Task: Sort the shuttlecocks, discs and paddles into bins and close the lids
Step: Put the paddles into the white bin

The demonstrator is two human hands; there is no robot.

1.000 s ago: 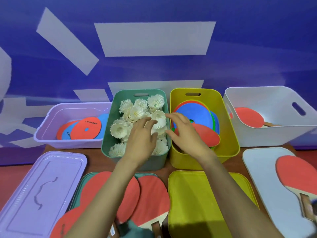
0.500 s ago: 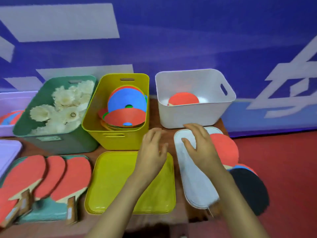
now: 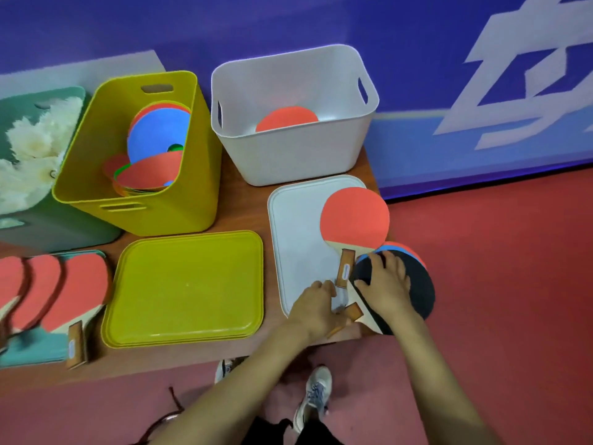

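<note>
At table (image 3: 192, 358) edge: right hand (image 3: 386, 282) grips black paddle (image 3: 420, 284); left hand (image 3: 314, 311) fingers' (image 3: 325, 287) hold unclear (blurred).

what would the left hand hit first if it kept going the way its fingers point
Probably the handle of the red paddle on the white lid; the left hand is nearly touching it.
</note>
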